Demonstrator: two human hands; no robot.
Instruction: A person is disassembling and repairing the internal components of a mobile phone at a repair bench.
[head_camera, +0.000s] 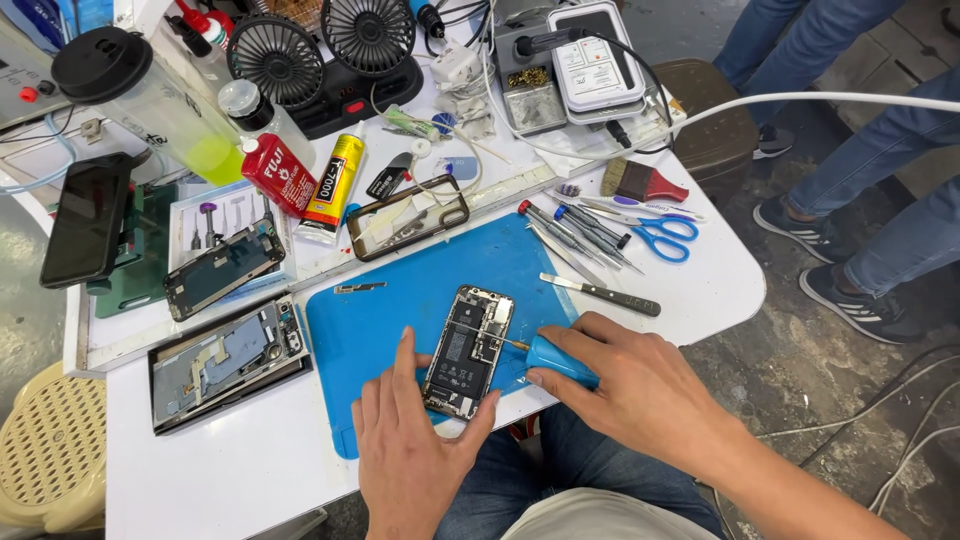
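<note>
An opened phone (470, 350) with its insides showing lies on a blue work mat (400, 300) at the table's front edge. My left hand (410, 450) steadies the phone, one finger along its left side and the thumb at its lower right corner. My right hand (625, 385) grips a blue-handled screwdriver (555, 357), and the thin shaft points left onto the phone's right side.
A second opened phone (225, 355) and a loose screen (222, 268) lie left of the mat. Screwdrivers (580, 230), scissors (665, 238), a brush (645, 183), a glue tube (333, 188), fans (320, 50) crowd the back. Other people's legs (860, 170) stand right.
</note>
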